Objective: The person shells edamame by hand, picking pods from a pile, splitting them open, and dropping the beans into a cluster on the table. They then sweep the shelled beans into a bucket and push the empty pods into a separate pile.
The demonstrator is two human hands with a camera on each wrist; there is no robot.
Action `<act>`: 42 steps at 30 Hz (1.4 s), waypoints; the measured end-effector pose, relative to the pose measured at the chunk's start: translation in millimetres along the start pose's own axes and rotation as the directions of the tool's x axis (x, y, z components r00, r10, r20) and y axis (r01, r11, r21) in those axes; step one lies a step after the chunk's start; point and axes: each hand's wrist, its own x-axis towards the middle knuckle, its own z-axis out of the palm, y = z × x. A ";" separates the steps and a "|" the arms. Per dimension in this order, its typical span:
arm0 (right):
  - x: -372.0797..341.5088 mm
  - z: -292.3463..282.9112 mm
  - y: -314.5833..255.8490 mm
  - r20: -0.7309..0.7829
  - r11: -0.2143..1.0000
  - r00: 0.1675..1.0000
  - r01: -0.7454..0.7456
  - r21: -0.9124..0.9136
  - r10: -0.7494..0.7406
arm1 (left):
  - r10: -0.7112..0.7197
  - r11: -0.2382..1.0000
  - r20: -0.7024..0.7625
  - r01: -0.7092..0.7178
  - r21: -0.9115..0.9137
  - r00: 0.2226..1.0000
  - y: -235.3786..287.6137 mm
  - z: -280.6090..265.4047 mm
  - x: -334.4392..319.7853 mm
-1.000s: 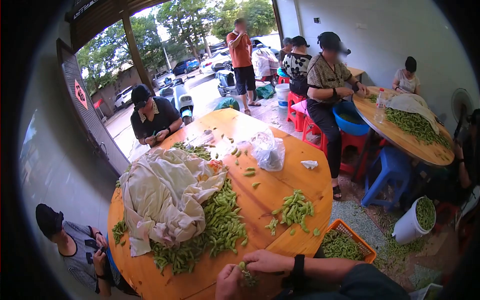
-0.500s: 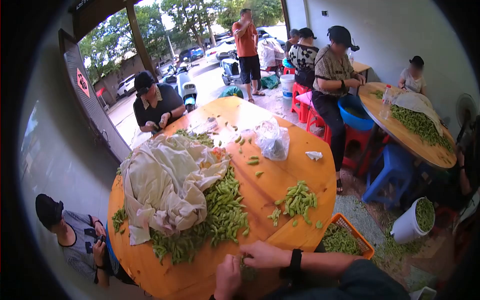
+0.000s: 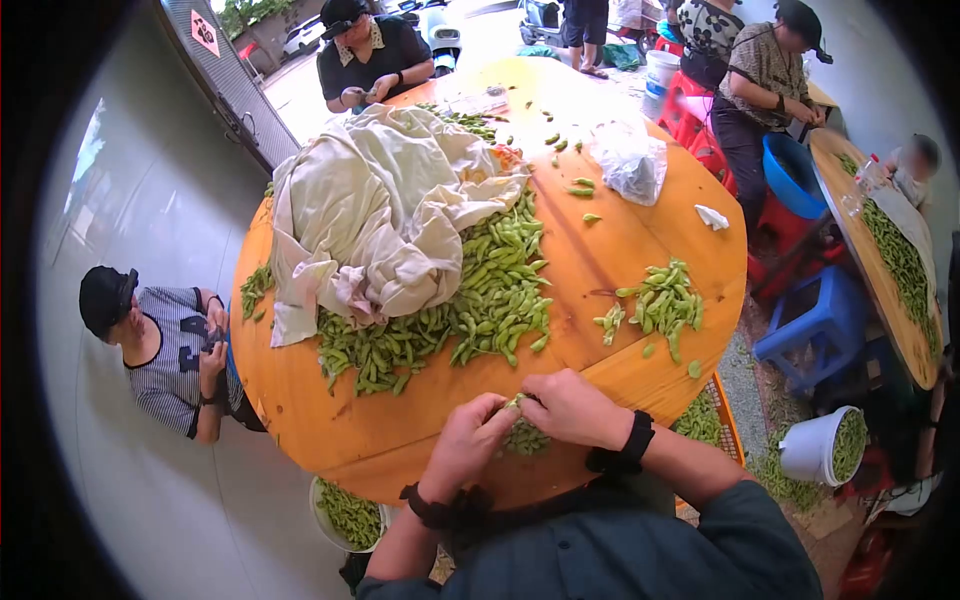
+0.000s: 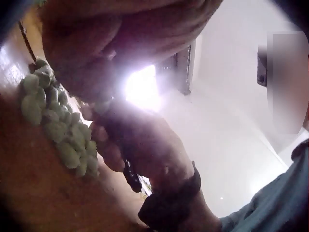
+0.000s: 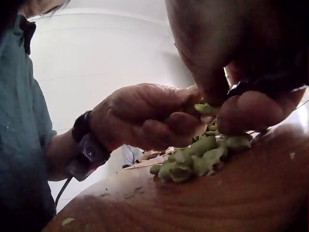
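Note:
Both hands meet at the near edge of the round table [image 3: 420,440]. The left hand [image 3: 465,440] pinches a green pod [image 5: 206,108], its fingers curled in the right wrist view. Close against it, the right hand [image 3: 575,408] has thumb and fingers bent at the same pod, which they partly hide. Under the hands lies a small heap of pale green beans [image 3: 525,438], seen closer in the left wrist view [image 4: 63,125]. Beyond them, a large heap of pods [image 3: 500,290] is partly covered by a cream cloth [image 3: 370,210].
A small pod pile [image 3: 668,305], a plastic bag [image 3: 632,165] and a white scrap [image 3: 712,217] are on the table. A bucket of pods [image 3: 348,515] stands below left, an orange basket [image 3: 728,420] below right. People sit at left and across.
The head view has tilted down and turned, so the table sits higher and both forearms show. The hands remain together at the table's near edge.

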 end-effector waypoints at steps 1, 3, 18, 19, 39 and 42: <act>0.4 0.0 -0.4 0.003 1.000 1.000 -0.001 0.001 0.001 | -0.003 1.000 -0.001 0.003 -0.002 1.000 2.8 -0.1 -0.1; -0.7 0.5 -0.7 0.015 0.998 1.000 0.015 -0.059 -0.014 | -0.110 0.992 -0.013 0.109 -0.068 0.994 9.4 1.3 -2.4; -2.8 -7.4 -0.4 -0.187 0.995 0.981 0.039 -0.096 -0.056 | -0.085 0.995 -0.111 0.078 -0.064 0.990 5.0 2.2 -7.5; -3.8 -9.5 -1.7 -0.186 0.995 0.981 0.039 -0.096 -0.056 | -0.085 0.995 -0.111 0.078 -0.065 0.990 3.8 2.2 -7.5; -12.8 0.1 2.8 0.178 0.746 0.953 -0.303 0.593 0.246 | 0.359 0.835 -0.124 -0.260 0.484 0.925 -1.2 14.9 -3.0; -10.9 2.6 2.8 -0.010 0.903 0.989 -0.132 0.408 0.150 | 0.376 0.823 -0.141 -0.261 0.504 0.916 7.0 13.3 -2.9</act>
